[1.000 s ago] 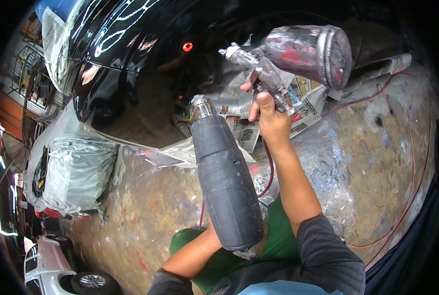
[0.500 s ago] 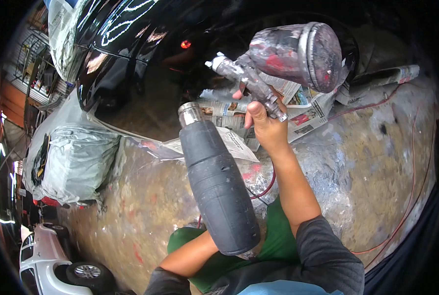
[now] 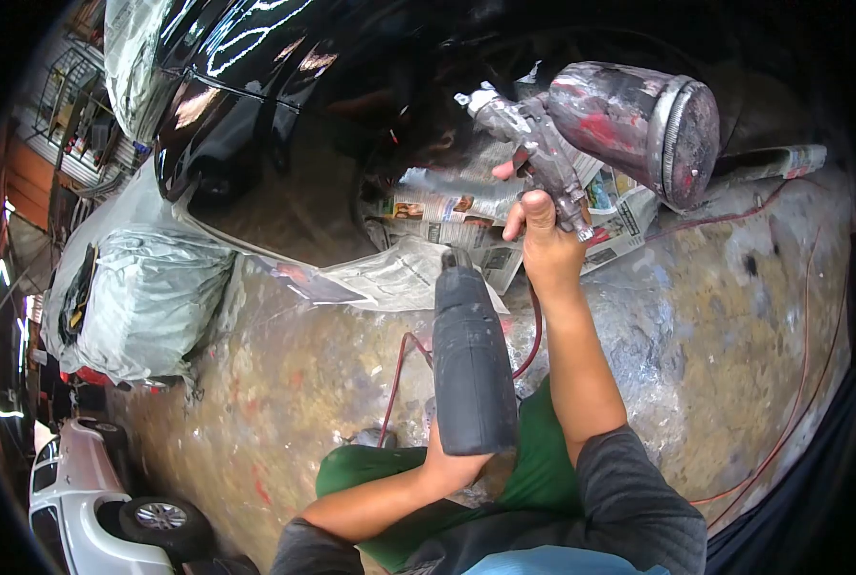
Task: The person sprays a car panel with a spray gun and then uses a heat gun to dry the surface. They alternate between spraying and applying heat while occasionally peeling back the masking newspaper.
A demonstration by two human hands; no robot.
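My right hand (image 3: 547,235) is closed round the handle of a paint-stained spray gun (image 3: 533,144), held in front of the black glossy car body. The gun's large cup (image 3: 629,129), smeared red and grey, points up to the right. In my left hand (image 3: 452,460) is a dark heat gun (image 3: 474,369), its nozzle pointing up toward the car. The body of the heat gun hides most of my left fingers. Behind both tools, newspaper sheets (image 3: 399,273) line the lower edge of the black car (image 3: 274,182).
A stained concrete floor (image 3: 351,374) lies below. Red hoses (image 3: 801,402) run along the floor at the right and near my knees. At the left stand a plastic-covered vehicle (image 3: 145,297) and a white vehicle (image 3: 88,498).
The spray gun and my right hand have moved right and slightly down. The heat gun has swung right, now more upright and appearing smaller, and more of my left wrist shows.
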